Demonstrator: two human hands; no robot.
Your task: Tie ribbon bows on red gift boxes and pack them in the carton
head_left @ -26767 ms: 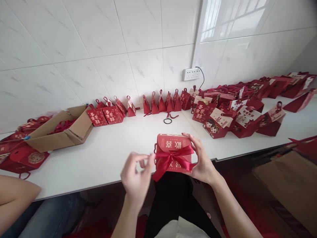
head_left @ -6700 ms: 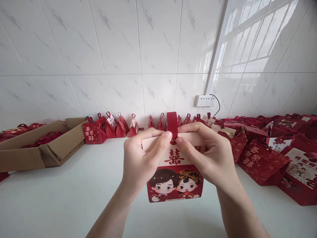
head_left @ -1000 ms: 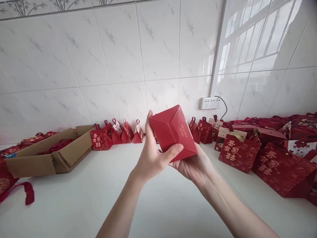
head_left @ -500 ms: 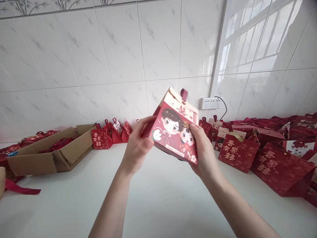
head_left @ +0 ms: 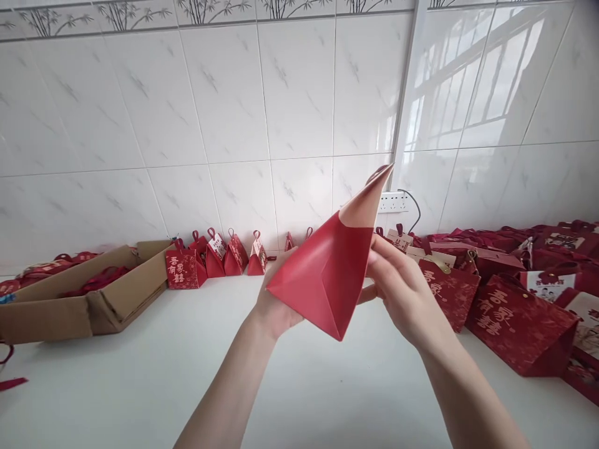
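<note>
A red paper gift box (head_left: 322, 274) with a cream peaked top is held up over the white table, its folded triangular side facing me. My left hand (head_left: 276, 310) supports it from behind and below at the left; most of its fingers are hidden by the box. On the other side, my right hand (head_left: 397, 280) has its fingers against the box's right edge and is closed on it. The printed faces of the box are turned out of sight.
An open cardboard box (head_left: 51, 318) with red items inside stands at the left. Several small red gift boxes (head_left: 236, 254) line the tiled wall. Larger red boxes (head_left: 521, 327) crowd the right side. A power strip (head_left: 393, 202) with a cable is on the wall.
The gift box has been turned, so its plain red folded side shows instead of the printed couple. My right hand has shifted its hold to the edge. The view has tilted slightly upward.
</note>
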